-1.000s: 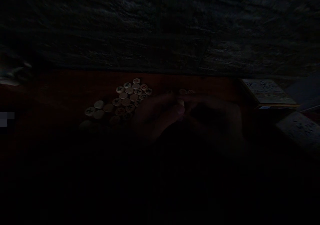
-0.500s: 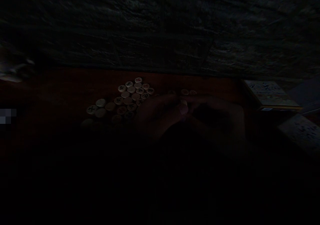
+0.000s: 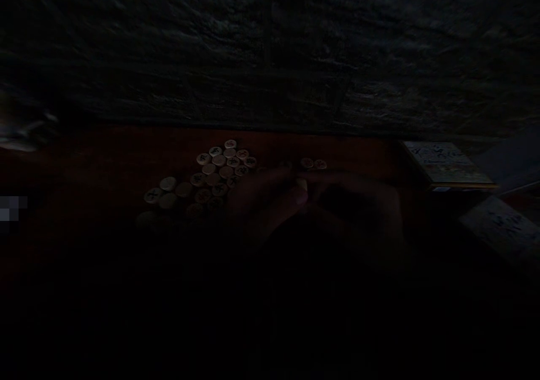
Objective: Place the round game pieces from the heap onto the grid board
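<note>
The scene is very dark. Several round pale game pieces (image 3: 219, 169) with red or black marks lie packed together on a red table (image 3: 105, 166). My left hand (image 3: 261, 200) and my right hand (image 3: 358, 206) meet just right of the pile, fingers curled toward each other. A small pale piece (image 3: 302, 184) shows between their fingertips; which hand grips it I cannot make out. Two more pieces (image 3: 313, 164) lie just beyond the hands.
A rough stone wall (image 3: 270, 59) runs along the table's far edge. A flat printed box (image 3: 447, 163) sits at the right, with another printed sheet (image 3: 502, 225) nearer me. Something pale (image 3: 21, 130) lies at the far left.
The hands stay together at the same spot beside the pile. The whole view has shifted slightly, so everything sits a little lower in the picture.
</note>
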Available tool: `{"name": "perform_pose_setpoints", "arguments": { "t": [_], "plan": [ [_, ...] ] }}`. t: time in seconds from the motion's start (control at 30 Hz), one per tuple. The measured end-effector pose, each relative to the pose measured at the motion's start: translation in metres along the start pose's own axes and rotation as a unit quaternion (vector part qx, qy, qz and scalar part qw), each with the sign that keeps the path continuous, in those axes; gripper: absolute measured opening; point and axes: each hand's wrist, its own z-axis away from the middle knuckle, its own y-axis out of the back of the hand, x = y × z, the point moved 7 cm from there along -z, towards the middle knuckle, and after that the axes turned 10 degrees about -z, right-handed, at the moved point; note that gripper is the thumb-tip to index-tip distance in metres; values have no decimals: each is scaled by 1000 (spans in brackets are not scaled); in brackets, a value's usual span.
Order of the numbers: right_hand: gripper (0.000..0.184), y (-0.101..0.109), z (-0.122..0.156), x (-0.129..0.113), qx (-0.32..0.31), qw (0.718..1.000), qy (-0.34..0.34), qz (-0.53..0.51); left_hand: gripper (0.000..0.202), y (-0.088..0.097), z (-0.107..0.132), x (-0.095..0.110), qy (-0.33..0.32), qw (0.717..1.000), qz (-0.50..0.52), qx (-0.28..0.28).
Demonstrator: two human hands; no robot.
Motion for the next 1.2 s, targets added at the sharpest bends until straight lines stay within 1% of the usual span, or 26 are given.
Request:
{"name": "perform_pose_setpoints", "arguments": {
  "t": [0.1, 0.23, 0.4, 0.5, 0.7, 0.87, 1.0, 1.07, 1.13, 1.2],
  "plan": [
    [32, -1, 1, -3, -3, 1000, 14, -1, 24, -1, 0, 2, -4, 1000, -21, -4],
    [34, 0, 0, -6, 0, 999, 33, 3, 27, -1, 3, 3, 27, 999, -29, 21],
    [36, 0, -1, -3, -1, 1000, 10, 0, 18, -2, 6, 9, 39, 999, -11, 12],
    [33, 0, 0, -3, -7, 1000, 3, 6, 19, -2, 7, 7, 48, 999, 5, 7],
    [38, -1, 4, -6, -7, 1000, 16, 8, 21, -2, 4, 5, -10, 1000, 11, 25],
    [37, -1, 2, -4, -5, 1000, 0, 8, 15, -2, 6, 1, 41, 998, 25, 30],
    [34, -1, 1, -5, -4, 1000, 7, 17, 15, -2, 8, 3, 54, 998, 35, 21],
    [34, -1, 2, -6, 2, 999, 24, 21, 17, -4, 8, 4, 42, 998, 49, 13],
    [33, -1, 3, -9, 2, 999, 41, 18, 20, -5, 7, 5, 15, 998, 52, 7],
    [33, -1, 3, -10, -4, 999, 46, 22, 21, -6, 6, 3, 12, 999, 46, 1]
  ]
}}
